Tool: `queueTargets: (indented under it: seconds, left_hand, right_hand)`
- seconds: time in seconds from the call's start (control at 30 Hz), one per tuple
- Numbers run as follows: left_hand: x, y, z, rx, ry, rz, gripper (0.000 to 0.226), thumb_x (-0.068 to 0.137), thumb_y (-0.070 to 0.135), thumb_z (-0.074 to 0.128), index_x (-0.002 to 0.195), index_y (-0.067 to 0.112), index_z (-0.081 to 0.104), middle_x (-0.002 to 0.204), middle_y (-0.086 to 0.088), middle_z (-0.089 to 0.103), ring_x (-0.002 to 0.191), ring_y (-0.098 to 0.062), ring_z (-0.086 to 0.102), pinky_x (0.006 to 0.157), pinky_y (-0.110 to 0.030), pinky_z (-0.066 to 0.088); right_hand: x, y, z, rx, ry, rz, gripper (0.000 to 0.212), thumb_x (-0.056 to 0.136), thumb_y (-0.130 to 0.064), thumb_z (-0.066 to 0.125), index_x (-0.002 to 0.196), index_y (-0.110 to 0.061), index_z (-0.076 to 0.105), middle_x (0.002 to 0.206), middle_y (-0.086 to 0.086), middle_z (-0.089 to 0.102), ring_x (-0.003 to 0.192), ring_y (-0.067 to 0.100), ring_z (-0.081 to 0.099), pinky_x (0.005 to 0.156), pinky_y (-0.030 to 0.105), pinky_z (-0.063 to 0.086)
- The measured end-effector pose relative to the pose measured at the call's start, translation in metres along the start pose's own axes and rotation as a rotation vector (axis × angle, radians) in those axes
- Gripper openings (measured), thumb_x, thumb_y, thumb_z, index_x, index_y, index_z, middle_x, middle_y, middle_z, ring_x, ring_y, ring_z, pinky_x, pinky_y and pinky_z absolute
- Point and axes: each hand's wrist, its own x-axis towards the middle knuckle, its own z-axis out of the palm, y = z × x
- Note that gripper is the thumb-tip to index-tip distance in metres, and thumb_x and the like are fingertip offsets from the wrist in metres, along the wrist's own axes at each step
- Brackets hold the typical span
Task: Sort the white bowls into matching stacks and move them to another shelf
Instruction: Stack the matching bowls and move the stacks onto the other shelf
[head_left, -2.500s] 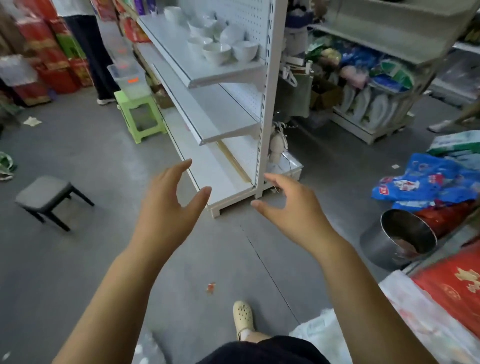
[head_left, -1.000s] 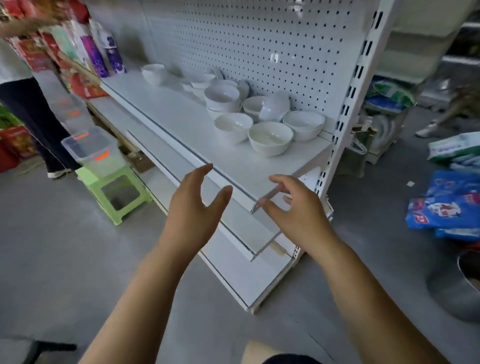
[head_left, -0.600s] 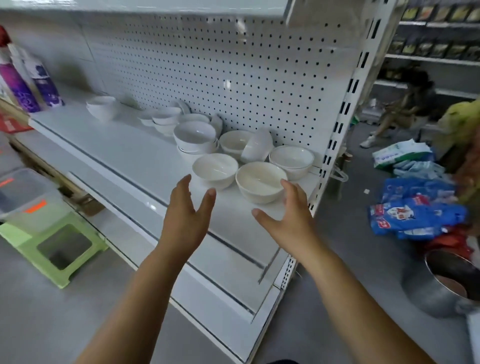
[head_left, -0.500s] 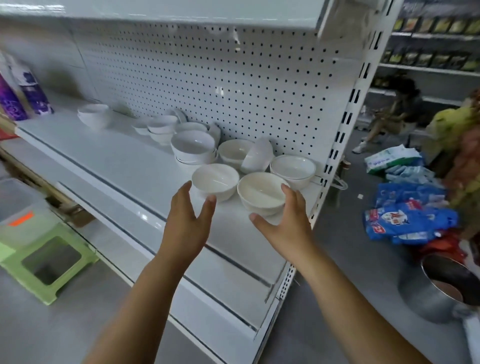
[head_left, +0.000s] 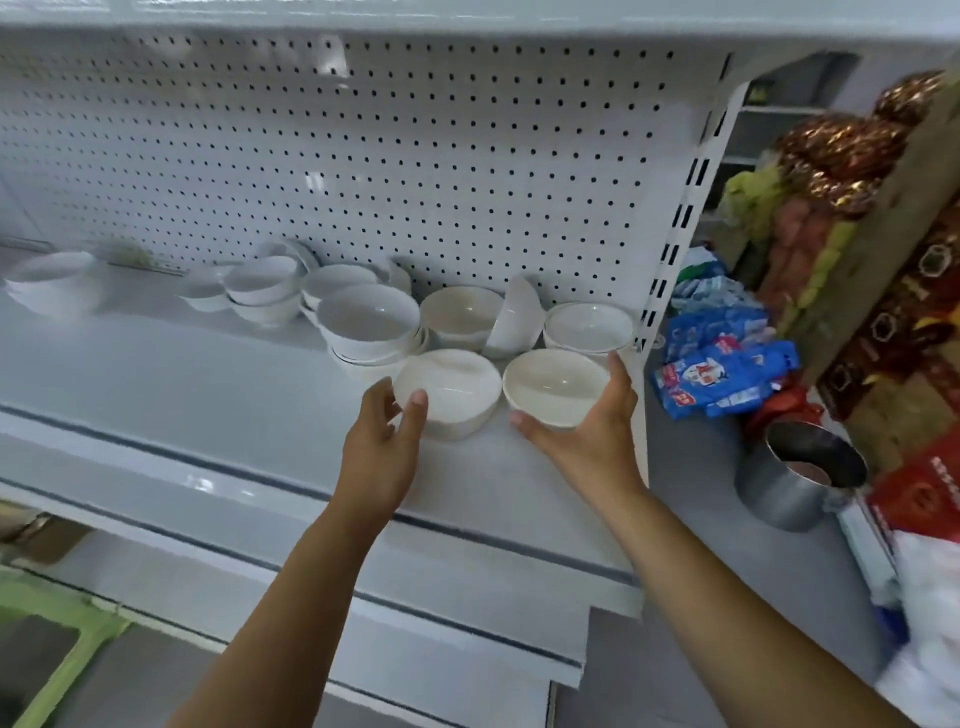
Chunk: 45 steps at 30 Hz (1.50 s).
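Note:
Several white bowls stand at the right end of a white shelf (head_left: 218, 395). My left hand (head_left: 382, 441) cups the left side of the front-left bowl (head_left: 452, 389), thumb on its front wall and fingers beside its rim. My right hand (head_left: 587, 431) wraps round the front-right bowl (head_left: 553, 382), thumb at its left and fingers at its right. Both bowls rest on the shelf. Behind them are a stack of bowls (head_left: 369, 325), a cream bowl (head_left: 460, 317), a bowl tipped on its side (head_left: 514, 319) and a back-right bowl (head_left: 589, 327).
More white bowls (head_left: 265, 288) and a large one (head_left: 52, 280) sit further left by the pegboard wall (head_left: 415, 156). Lower shelves (head_left: 311, 587) jut out below. On the floor to the right are a metal pot (head_left: 800, 478) and blue bags (head_left: 722, 374). A green stool (head_left: 52, 654) stands at the lower left.
I have come up close to the shelf. Both hands moved forward from open in the air to the two front bowls and closed around them.

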Motion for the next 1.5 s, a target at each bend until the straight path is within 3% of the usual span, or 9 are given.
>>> queueTargets:
  seconds: [0.13,0.27,0.37,0.47,0.63,0.9,1.13,1.27,1.5]
  left_hand:
    - [0.021,-0.010,-0.015,-0.054,-0.125,0.059,0.051,0.103,0.048,0.050,0.147,0.022,0.048,0.138,0.008,0.057,0.123,-0.012,0.053,0.101,-0.029,0.041]
    - [0.043,-0.025,-0.024,-0.133,-0.190,0.076,0.034,0.105,0.037,0.055,0.136,0.025,0.057,0.132,0.007,0.065,0.120,-0.014,0.060,0.109,-0.041,0.049]
    - [0.054,-0.037,-0.028,-0.287,-0.209,0.043,0.018,0.105,0.027,0.057,0.118,0.034,0.067,0.118,0.014,0.072,0.117,-0.015,0.065,0.107,-0.049,0.052]
    - [0.059,-0.043,-0.033,-0.387,-0.238,0.045,0.025,0.108,0.029,0.051,0.124,0.022,0.069,0.121,0.006,0.073,0.117,-0.018,0.067,0.103,-0.048,0.055]
    - [0.056,-0.045,-0.033,-0.425,-0.200,0.037,0.035,0.111,0.035,0.042,0.124,0.017,0.069,0.118,0.001,0.075,0.107,-0.017,0.073,0.097,-0.043,0.058]
    - [0.055,-0.041,-0.027,-0.463,-0.126,0.006,0.049,0.111,0.039,0.032,0.107,0.005,0.067,0.094,-0.012,0.074,0.086,-0.024,0.073,0.080,-0.038,0.063]
    - [0.055,-0.044,-0.027,-0.474,-0.144,-0.009,0.058,0.109,0.049,0.029,0.108,0.007,0.069,0.088,-0.014,0.074,0.083,-0.024,0.074,0.082,-0.040,0.062]
    - [0.055,-0.044,-0.026,-0.461,-0.138,-0.002,0.059,0.109,0.050,0.029,0.110,0.006,0.069,0.088,-0.013,0.074,0.081,-0.023,0.074,0.083,-0.040,0.063]
    - [0.049,-0.041,-0.027,-0.393,-0.044,0.060,0.041,0.109,0.045,0.037,0.110,0.014,0.065,0.092,-0.007,0.073,0.083,-0.018,0.073,0.081,-0.039,0.062]
  right_hand:
    - [-0.002,-0.007,0.014,0.043,0.147,0.065,0.137,0.056,-0.044,0.098,0.159,-0.029,0.010,0.156,-0.002,0.027,0.133,0.006,0.034,0.106,0.024,0.035]
    - [-0.007,-0.010,0.026,0.101,0.298,0.128,0.149,0.035,-0.068,0.095,0.156,-0.032,0.016,0.146,-0.005,0.049,0.134,0.014,0.051,0.111,0.040,0.047]
    - [-0.013,-0.019,0.027,0.160,0.371,0.107,0.131,0.045,-0.053,0.100,0.152,-0.034,0.026,0.126,-0.024,0.056,0.120,0.001,0.056,0.104,0.026,0.047]
    - [-0.016,-0.031,0.029,0.195,0.433,0.063,0.127,0.045,-0.053,0.096,0.151,-0.029,0.029,0.132,-0.014,0.058,0.121,0.004,0.058,0.106,0.033,0.049]
    - [-0.013,-0.061,0.045,0.232,0.352,0.021,0.140,0.040,-0.069,0.093,0.157,-0.027,0.027,0.140,-0.014,0.056,0.129,0.008,0.056,0.111,0.039,0.048]
    - [-0.021,-0.067,0.080,0.082,0.171,0.003,0.135,0.045,-0.066,0.089,0.158,-0.034,0.022,0.144,-0.020,0.050,0.133,0.005,0.049,0.113,0.035,0.045]
    - [-0.030,-0.056,0.088,0.026,0.104,-0.031,0.098,0.064,-0.037,0.096,0.126,-0.061,0.024,0.117,-0.048,0.045,0.108,-0.032,0.043,0.082,-0.004,0.038]
    - [-0.031,-0.052,0.087,0.046,0.075,-0.057,0.095,0.065,-0.032,0.096,0.122,-0.066,0.029,0.115,-0.054,0.048,0.113,-0.026,0.047,0.085,-0.001,0.041]
    - [-0.025,-0.044,0.085,0.134,-0.006,-0.093,0.120,0.057,-0.042,0.098,0.152,-0.042,0.025,0.149,-0.019,0.044,0.135,-0.002,0.045,0.110,0.027,0.045]
